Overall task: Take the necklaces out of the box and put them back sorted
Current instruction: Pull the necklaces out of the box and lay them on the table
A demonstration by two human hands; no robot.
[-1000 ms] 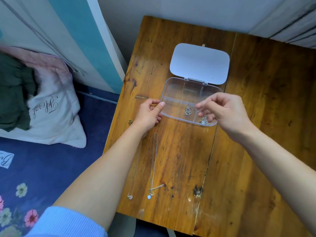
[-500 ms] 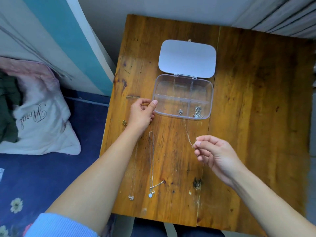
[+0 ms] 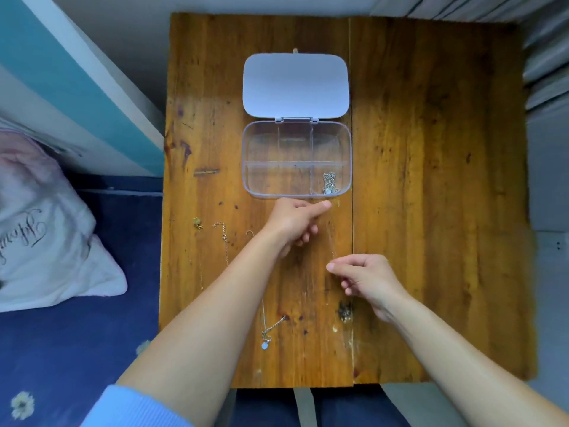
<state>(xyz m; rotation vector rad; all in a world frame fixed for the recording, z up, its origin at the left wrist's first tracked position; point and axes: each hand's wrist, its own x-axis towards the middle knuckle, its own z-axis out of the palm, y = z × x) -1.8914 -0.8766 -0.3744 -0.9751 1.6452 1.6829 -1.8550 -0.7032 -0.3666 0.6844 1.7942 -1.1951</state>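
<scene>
Two bare forearms. Left arm wears a light blue ribbed-knit sleeve (image 3: pixel 135 408), pushed up near the elbow, lower left of frame. Right forearm bare to the frame edge.

**Access: right half open, left and centre obstructed**

The table (image 3: pixel 431 211) is bare right of the box (image 3: pixel 297 160), giving unobstructed passage. The open lid (image 3: pixel 295 84) blocks the far side. The left hand (image 3: pixel 292 223) and right hand (image 3: pixel 366 277) occupy the near approach. Laid necklaces (image 3: pixel 266 331) clutter the left strip.
</scene>
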